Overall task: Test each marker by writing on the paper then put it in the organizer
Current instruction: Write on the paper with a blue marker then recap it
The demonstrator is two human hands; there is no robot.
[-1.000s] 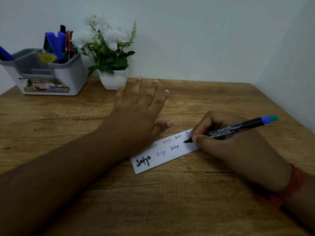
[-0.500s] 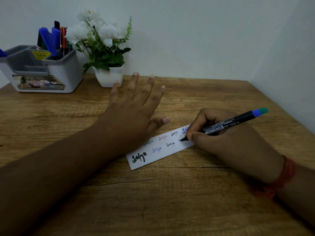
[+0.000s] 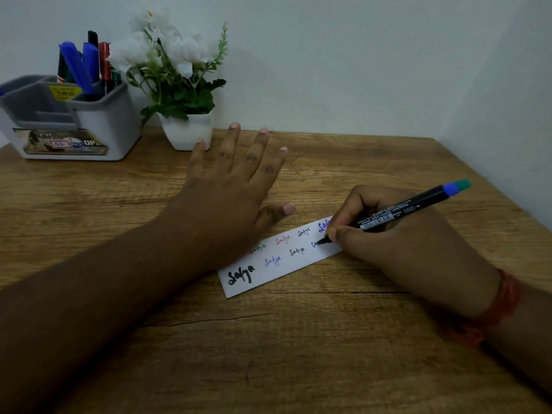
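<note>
A white strip of paper (image 3: 277, 271) lies on the wooden table, carrying several small written words in black, blue, red and green. My left hand (image 3: 227, 201) rests flat with fingers spread, its palm pressing the strip's left part. My right hand (image 3: 397, 243) grips a black marker (image 3: 400, 212) with a blue and teal end; the tip touches the paper's right end beside a fresh blue mark. The grey and white organizer (image 3: 98, 124) stands at the far left and holds several markers (image 3: 85, 67), blue, black, red and green.
A white pot of white artificial flowers (image 3: 186, 131) stands right of the organizer, against the back wall. A side wall runs along the table's right edge (image 3: 490, 186). A red thread band circles my right wrist (image 3: 504, 300).
The marker tip has moved along the paper's lower row and new blue letters have appeared there. My left hand keeps its place on the strip.
</note>
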